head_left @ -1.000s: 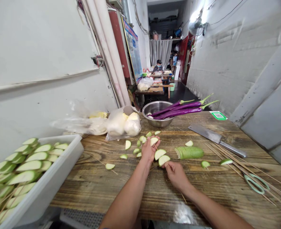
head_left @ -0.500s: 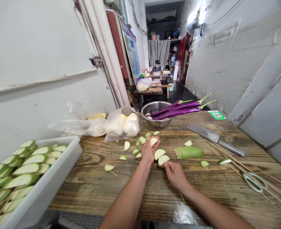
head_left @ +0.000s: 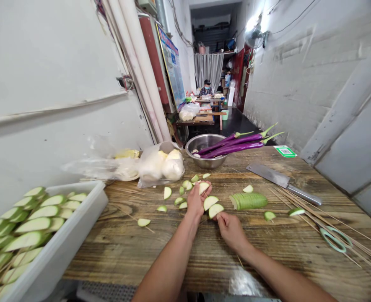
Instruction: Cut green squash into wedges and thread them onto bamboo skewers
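My left hand (head_left: pixel 196 200) holds a half-moon slice (head_left: pixel 203 187) of a green-skinned, pale-fleshed vegetable against its fingers. Closer to me, two more such slices, an upper one (head_left: pixel 210 203) and a lower one (head_left: pixel 216 210), sit between my hands. A bit of thin bamboo skewer shows between the left hand's slice and these two. Fingers of my right hand (head_left: pixel 232 230) are pinched at the edge of the lower slice; a skewer end (head_left: pixel 239 261) sticks out below that hand. The grip itself is partly hidden. Beside it lies a row of cut slices (head_left: pixel 248 201).
Loose slices (head_left: pixel 167 193) lie around my left hand. A white tub (head_left: pixel 91 205) of skewered slices stands left. Behind are bagged white items (head_left: pixel 172 165) and a steel bowl (head_left: pixel 204 161) with purple eggplants (head_left: pixel 235 147). Right: cleaver (head_left: pixel 270 175), skewers, scissors (head_left: pixel 334 240). A person sits far back.
The whole view has shifted slightly, so things sit a little further left. Both hands keep the same hold on the slices and skewer.
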Demonstrator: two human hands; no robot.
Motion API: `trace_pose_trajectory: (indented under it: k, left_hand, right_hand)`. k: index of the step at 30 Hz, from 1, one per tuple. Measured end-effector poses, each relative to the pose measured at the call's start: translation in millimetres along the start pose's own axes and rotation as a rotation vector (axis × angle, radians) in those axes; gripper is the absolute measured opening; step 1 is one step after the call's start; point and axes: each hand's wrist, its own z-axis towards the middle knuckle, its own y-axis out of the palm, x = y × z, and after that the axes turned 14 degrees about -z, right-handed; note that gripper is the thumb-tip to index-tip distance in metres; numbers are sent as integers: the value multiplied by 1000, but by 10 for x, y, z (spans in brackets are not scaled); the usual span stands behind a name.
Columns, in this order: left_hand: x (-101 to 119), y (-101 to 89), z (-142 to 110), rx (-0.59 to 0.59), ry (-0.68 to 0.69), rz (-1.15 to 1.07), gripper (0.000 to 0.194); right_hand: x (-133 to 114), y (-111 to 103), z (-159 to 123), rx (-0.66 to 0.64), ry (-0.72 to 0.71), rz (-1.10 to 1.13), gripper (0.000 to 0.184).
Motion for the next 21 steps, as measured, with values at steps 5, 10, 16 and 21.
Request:
trace_pose_trajectory:
  k: [5,10,16,21]
  left_hand:
    - [-17,-25,16,3,2,7,22]
    - [-17,-26,13,10,-8,23,19]
    - [-19,-2,-6,20,-14,30,18]
    - [-37,2,-19,27,-26,29,18]
  right_hand:
    - [21,9,-2,4,-9,-32,33]
    - [28,21,8,11,-13,-41,31]
    - [29,27,3,14,-15,-50,31]
    - [25,20,8,11,-5,-77,31]
